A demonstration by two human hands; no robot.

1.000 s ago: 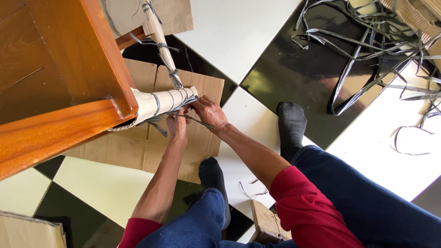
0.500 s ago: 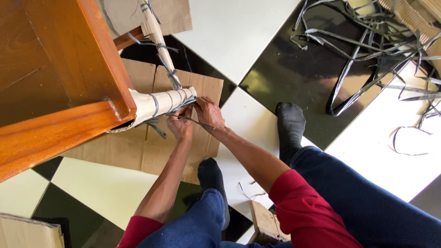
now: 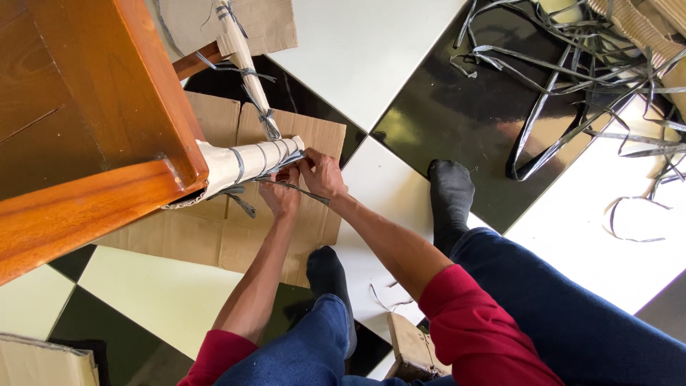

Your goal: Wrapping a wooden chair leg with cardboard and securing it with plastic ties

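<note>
A polished wooden table (image 3: 78, 107) fills the upper left. One of its legs (image 3: 250, 159) is wrapped in pale cardboard and bound with grey plastic straps. My left hand (image 3: 281, 193) pinches a grey strap (image 3: 300, 189) just under the end of the leg. My right hand (image 3: 321, 174) grips the same strap at the tip of the wrapped leg, fingers closed. Both forearms reach out from red sleeves. A second wrapped leg (image 3: 241, 50) with tied straps shows farther back.
Flat brown cardboard (image 3: 214, 229) lies on the black and white tiled floor under the leg. A tangle of cut grey straps (image 3: 579, 64) lies at the upper right. My feet in black socks (image 3: 450, 193) rest on the tiles. A small cardboard box (image 3: 411, 347) sits near my knees.
Both hands have shifted slightly up and left along the leg's end, still working the strap. The view has drifted a little.
</note>
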